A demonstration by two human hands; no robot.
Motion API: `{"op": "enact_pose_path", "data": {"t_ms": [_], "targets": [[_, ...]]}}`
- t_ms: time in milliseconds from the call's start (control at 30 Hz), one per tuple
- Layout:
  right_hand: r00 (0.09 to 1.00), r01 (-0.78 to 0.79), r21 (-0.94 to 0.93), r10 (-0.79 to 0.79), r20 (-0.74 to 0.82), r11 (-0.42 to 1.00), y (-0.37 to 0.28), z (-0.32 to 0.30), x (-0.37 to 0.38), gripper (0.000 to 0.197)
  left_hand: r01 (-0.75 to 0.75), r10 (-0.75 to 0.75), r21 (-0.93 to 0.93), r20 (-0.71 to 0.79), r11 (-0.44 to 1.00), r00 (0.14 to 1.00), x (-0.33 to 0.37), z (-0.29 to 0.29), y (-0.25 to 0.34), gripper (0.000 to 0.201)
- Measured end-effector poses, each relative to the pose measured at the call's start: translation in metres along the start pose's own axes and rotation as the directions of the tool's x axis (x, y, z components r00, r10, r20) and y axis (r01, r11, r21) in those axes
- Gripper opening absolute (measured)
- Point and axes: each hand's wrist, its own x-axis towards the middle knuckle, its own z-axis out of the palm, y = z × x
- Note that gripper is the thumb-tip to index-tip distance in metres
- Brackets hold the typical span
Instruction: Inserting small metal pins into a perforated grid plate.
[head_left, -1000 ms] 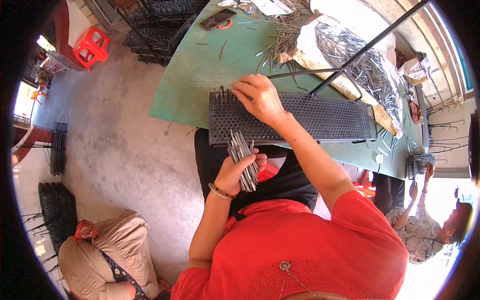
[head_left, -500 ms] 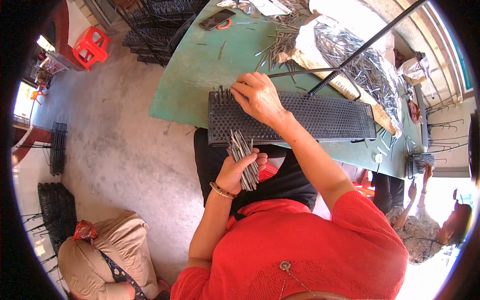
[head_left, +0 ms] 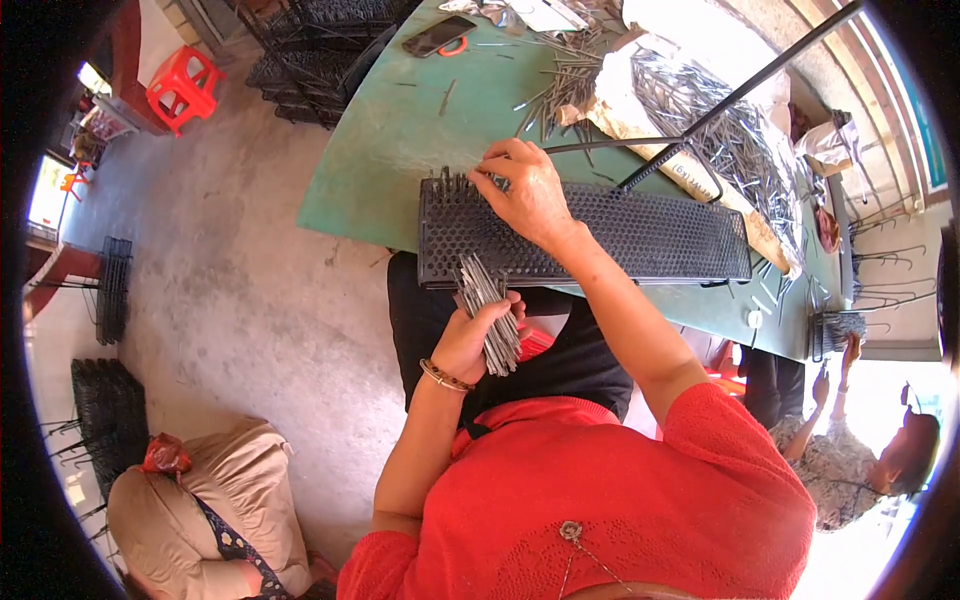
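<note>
My left hand (head_left: 468, 338) is closed around a bundle of thin grey metal rods (head_left: 484, 300), held slanting just in front of a black perforated rack (head_left: 640, 235). The long rack lies along the near edge of the green table, its top full of small round holes. Over its left part is my right hand (head_left: 528, 190), thumb and fingers pinched together. Its fingertips are beside several short rods (head_left: 447, 182) that stand upright in the holes at the far left corner. Whatever the pinch holds is too small to make out.
A black metal frame (head_left: 745, 98) rises slanting from the rack. Behind it, an open paper sack (head_left: 690, 165) spills loose rods onto the green table (head_left: 375, 150). A phone (head_left: 440, 36) lies at the back left. Other people sit at right and lower left; stacked black racks (head_left: 330, 50) stand beyond.
My right hand has shifted very slightly to the right over the rack's left end. The left hand still holds the rods in nearly the same place.
</note>
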Motion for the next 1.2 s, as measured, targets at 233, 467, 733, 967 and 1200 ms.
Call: {"op": "enact_pose_path", "data": {"t_ms": [233, 467, 733, 967, 1200], "targets": [[0.998, -0.064, 0.158, 0.059, 0.035, 0.985, 0.004, -0.015, 0.003, 0.018, 0.038, -0.038, 0.052, -0.016, 0.998, 0.999, 0.000, -0.001, 0.001, 0.021], [0.780, -0.560, 0.404, 0.297, 0.550, 0.723, -0.021, -0.043, -0.037, 0.031, -0.068, 0.064, 0.091, 0.054, 0.993, 0.997, -0.005, 0.012, 0.013, 0.021], [0.513, -0.854, 0.489, 0.449, 0.731, 0.179, -0.017, -0.041, -0.050, 0.024, -0.026, 0.010, 0.136, 0.114, 0.990, 0.993, -0.001, 0.017, 0.007, 0.023], [0.605, -0.794, 0.520, 0.494, 0.625, 0.314, -0.005, -0.049, -0.033, 0.023, -0.066, 0.063, 0.128, 0.030, 0.990, 0.998, 0.008, 0.013, 0.003, 0.025], [0.581, -0.813, 0.455, 0.457, 0.673, 0.363, 0.003, -0.046, -0.030, 0.019, -0.079, 0.085, 0.147, -0.033, 0.986, 0.996, 0.005, 0.020, 0.004, 0.027]]}}
